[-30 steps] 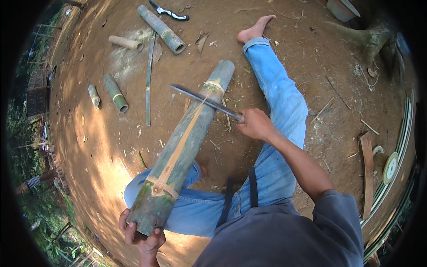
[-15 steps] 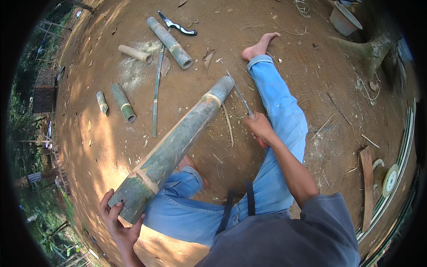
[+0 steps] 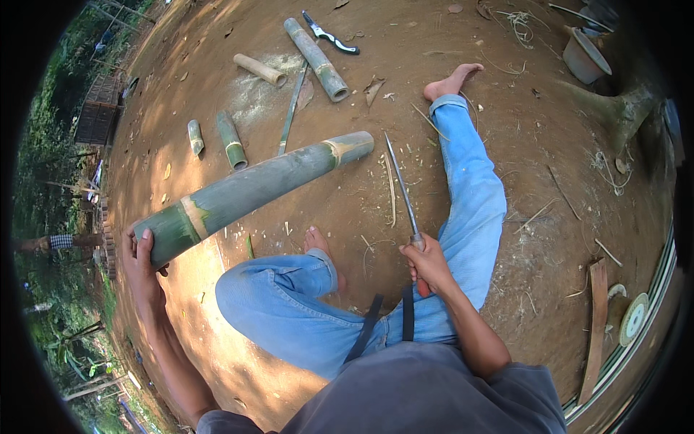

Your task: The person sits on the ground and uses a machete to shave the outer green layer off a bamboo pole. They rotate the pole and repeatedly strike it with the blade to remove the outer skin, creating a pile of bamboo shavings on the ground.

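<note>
A thick green bamboo culm (image 3: 253,190) slants across in front of me, its far right end raised toward the upper right. My left hand (image 3: 144,254) grips its near left end, thumb on top and the other fingers mostly hidden behind it. Pale bands ring the culm at its two nodes. In my right hand (image 3: 428,262), over my right thigh, is a long narrow-bladed knife (image 3: 405,192) with a reddish handle. Its blade points up and away from me, apart from the bamboo.
Beyond the culm lie cut bamboo pieces (image 3: 316,59), a thin bamboo strip (image 3: 293,108) and a folding saw (image 3: 332,36) with a black and white handle. My legs (image 3: 470,173) spread on the dirt. Right: a wooden board (image 3: 594,329), a round disc (image 3: 634,320), long poles, a bucket (image 3: 584,56).
My left hand has moved left and forward, swinging the bamboo flatter and rolling a greener side up. The knife has come away from the bamboo's far end, drawn back toward me.
</note>
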The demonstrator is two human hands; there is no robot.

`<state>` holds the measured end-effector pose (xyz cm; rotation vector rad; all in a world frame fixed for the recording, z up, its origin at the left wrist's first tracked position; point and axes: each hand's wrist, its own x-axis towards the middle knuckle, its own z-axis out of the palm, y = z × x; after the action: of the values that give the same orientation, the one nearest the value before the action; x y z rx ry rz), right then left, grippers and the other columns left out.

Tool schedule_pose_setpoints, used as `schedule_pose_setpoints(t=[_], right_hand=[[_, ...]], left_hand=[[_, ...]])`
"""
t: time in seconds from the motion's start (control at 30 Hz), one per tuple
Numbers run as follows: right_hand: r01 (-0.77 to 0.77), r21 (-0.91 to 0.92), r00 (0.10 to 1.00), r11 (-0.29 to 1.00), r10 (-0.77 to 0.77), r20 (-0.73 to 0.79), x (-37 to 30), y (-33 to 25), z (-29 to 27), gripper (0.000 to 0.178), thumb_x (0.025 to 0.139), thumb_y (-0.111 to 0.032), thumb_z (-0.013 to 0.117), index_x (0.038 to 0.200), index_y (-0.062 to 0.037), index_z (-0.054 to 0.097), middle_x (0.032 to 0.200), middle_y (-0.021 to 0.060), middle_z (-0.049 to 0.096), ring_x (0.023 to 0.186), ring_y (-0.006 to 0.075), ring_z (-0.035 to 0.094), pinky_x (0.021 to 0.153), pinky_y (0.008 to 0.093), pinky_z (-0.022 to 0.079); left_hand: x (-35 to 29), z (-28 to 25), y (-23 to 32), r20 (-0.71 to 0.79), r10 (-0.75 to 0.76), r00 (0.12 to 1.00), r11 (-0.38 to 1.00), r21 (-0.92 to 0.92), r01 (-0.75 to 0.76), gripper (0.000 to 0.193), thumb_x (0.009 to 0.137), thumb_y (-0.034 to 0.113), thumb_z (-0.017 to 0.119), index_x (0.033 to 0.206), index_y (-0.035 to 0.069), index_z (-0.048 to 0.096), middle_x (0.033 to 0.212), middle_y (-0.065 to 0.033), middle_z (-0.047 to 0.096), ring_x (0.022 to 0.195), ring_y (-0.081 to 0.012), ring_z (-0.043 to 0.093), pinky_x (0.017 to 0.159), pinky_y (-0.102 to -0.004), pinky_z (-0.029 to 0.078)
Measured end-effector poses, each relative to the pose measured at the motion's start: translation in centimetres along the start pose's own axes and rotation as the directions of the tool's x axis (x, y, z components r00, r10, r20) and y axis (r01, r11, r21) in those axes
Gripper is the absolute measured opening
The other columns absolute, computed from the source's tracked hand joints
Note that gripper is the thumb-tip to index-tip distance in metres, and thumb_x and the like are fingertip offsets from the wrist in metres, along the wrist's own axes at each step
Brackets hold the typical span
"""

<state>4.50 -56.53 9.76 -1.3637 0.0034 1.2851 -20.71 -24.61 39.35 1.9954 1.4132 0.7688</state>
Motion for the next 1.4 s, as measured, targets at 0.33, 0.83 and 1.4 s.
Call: schedule_pose_setpoints(t=[0.33, 0.83, 1.4], right_hand=[[-0.145, -0.081, 0.986, 0.986, 0.151, 0.075, 2.1, 1.4, 1.1, 0.021, 0.091, -0.02, 0.065, 0.09, -0.0058, 0.05, 0.066, 0.0008, 0.05, 0.049, 0.0096, 0.049, 0.041, 0.0273, 0.043], [-0.232, -0.025, 0.97, 0.972, 0.234, 0.066, 3.3, 2.9, 1.9, 0.019, 0.092, -0.019, 0.064, 0.081, -0.0111, 0.051, 0.063, -0.0002, 0.052, 0.049, 0.0103, 0.051, 0.042, 0.0279, 0.047], [-0.291, -0.189, 0.956, 0.938, 0.277, -0.098, 4.1, 4.3, 2.1, 0.015, 0.09, -0.018, 0.064, 0.086, -0.0109, 0.052, 0.067, 0.0009, 0.053, 0.049, 0.0114, 0.05, 0.043, 0.0275, 0.047]], left_hand=[[-2.1, -6.7, -4.8, -0.268, -0.352, 0.897, 0.936, -0.096, 0.339, 0.034, 0.093, 0.054, 0.061, 0.094, 0.02, 0.061, 0.067, 0.0072, 0.049, 0.048, -0.0026, 0.041, 0.043, -0.0196, 0.029], [5.2, -5.5, -4.9, -0.167, -0.054, 0.985, 0.994, -0.104, 0.037, 0.065, 0.087, 0.048, 0.072, 0.131, 0.002, 0.057, 0.109, -0.0079, 0.064, 0.093, -0.0143, 0.06, 0.081, -0.032, 0.049], [-10.7, -4.8, -51.5, 0.068, -0.848, 0.525, 0.239, -0.836, 0.494, 0.047, 0.088, 0.057, 0.061, 0.117, 0.02, 0.065, 0.112, -0.0029, 0.065, 0.101, -0.0195, 0.06, 0.079, -0.0371, 0.05]])
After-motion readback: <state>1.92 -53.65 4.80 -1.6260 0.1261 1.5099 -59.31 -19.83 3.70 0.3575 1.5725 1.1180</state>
